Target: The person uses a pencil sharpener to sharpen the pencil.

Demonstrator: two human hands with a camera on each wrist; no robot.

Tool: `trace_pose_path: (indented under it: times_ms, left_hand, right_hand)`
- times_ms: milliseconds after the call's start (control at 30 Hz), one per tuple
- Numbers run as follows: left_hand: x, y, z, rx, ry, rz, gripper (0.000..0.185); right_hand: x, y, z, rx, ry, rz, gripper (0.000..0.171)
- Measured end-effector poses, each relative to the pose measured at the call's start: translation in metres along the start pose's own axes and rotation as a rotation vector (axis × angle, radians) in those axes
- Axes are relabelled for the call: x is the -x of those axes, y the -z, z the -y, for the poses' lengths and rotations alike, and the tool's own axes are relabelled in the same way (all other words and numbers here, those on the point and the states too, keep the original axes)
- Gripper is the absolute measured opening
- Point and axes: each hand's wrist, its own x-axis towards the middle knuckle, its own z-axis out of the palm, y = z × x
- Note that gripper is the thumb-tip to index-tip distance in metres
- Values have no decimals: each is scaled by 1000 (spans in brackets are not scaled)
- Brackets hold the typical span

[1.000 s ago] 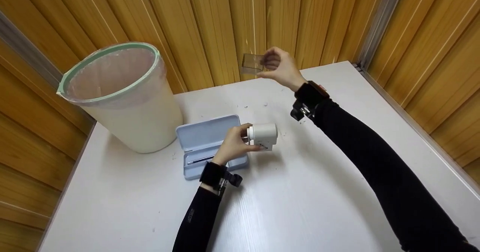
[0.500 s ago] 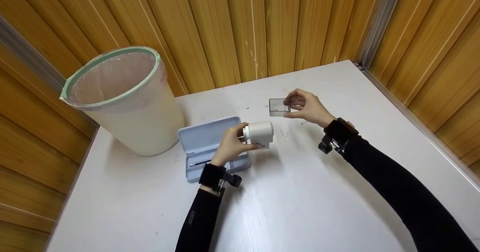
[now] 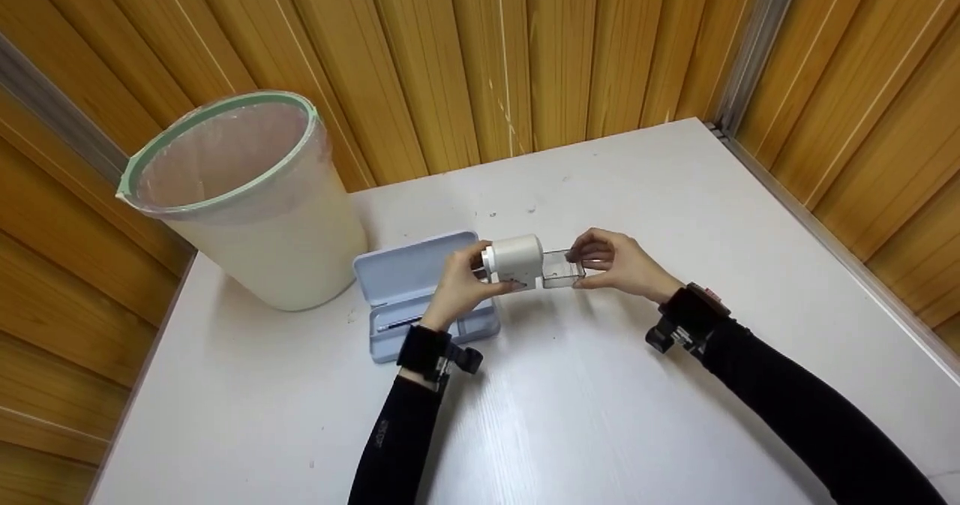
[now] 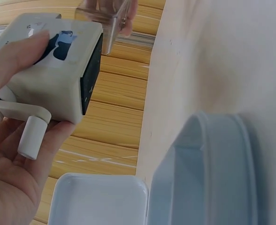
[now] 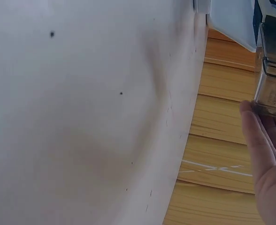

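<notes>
My left hand point(image 3: 459, 289) grips a white crank pencil sharpener point(image 3: 516, 256) above the table, thumb on its printed side. In the left wrist view its crank handle point(image 4: 33, 136) points toward my palm, and a dark end face looks the other way. The clear shavings drawer point(image 3: 561, 272) is pinched between thumb and fingers of my right hand point(image 3: 628, 269). Its far end is right at the sharpener's right side in the head view. In the right wrist view the drawer point(image 5: 273, 89) overlaps the dark end of the sharpener.
Below my left hand lies an open light-blue pencil case point(image 3: 409, 271) with a pencil point(image 3: 399, 324) in its tray. A cream waste bin point(image 3: 296, 254) with a green rim and a plastic liner stands at the back left. Wood-panelled walls point(image 3: 420, 62) border the white table point(image 3: 600, 400).
My right hand has come down and toward me with the shavings drawer, then left up to the sharpener. My left hand has stayed nearly in place, still holding the sharpener.
</notes>
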Motion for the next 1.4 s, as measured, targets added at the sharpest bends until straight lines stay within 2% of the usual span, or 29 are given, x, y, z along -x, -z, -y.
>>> trace_pose_path:
  times_ms: [200,467,533,733,833,933,1167,1400]
  left_hand:
    - [-1,-6,0,2,-20,25,60]
    - [-2,-15,0,8,-28,10,58]
    - [0,-18,-4,8,-34,12,56]
    - [8,-20,-30,29,-61,18,51]
    - [10,-21,-35,36,-71,2,50]
    - [10,-22,-35,47,-63,-15,50]
    - [10,-27,-35,70,-34,-1,51]
    - [8,-27,-32,68,-46,-17,49]
  right_hand:
    - [-1,-3,1,-3,0,11,56]
    - [0,-2,4,-10,6,31,57]
    - [0,-4,5,-12,5,38,58]
    - [-2,-9,6,15,9,45,59]
    - [-3,-11,7,17,9,32,58]
    - [-4,-14,8,18,7,22,58]
    - [-5,-24,13,24,-1,12,58]
    - [-7,-25,14,69,20,42,60]
